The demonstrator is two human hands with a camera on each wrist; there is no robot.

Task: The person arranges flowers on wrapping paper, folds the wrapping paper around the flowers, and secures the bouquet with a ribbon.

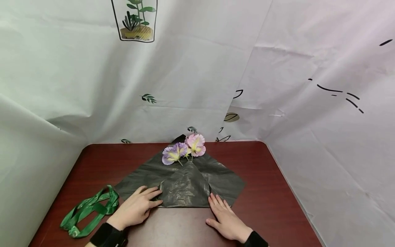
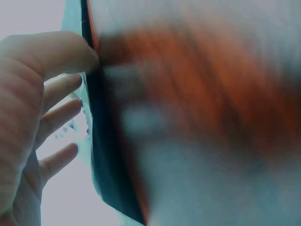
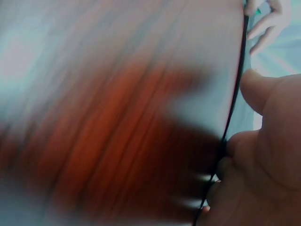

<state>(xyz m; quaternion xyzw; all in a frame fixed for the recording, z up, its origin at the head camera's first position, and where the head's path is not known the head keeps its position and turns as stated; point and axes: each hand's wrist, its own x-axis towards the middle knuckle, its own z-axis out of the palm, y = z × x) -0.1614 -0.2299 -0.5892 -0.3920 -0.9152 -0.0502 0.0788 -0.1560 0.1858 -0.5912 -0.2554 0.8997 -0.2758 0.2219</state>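
A dark grey sheet of wrapping paper (image 1: 182, 190) lies on the table with its near part folded up into a flap. Two artificial flowers, one purple (image 1: 174, 153) and one pink (image 1: 196, 142), stick out above the flap, their stems hidden beneath it. My left hand (image 1: 135, 207) touches the flap's left side, its thumb by the near folded edge. On the other side, my right hand (image 1: 226, 219) rests with straight fingers on the paper at the flap's right. The left wrist view shows the left thumb (image 2: 56, 54) at the paper's dark edge, other fingers extended.
A loosely coiled green ribbon (image 1: 114, 199) lies on the reddish-brown table (image 1: 265, 199), left of the left hand. White printed cloth (image 1: 185, 68) hangs behind the table and along its sides. Both wrists wear black bands.
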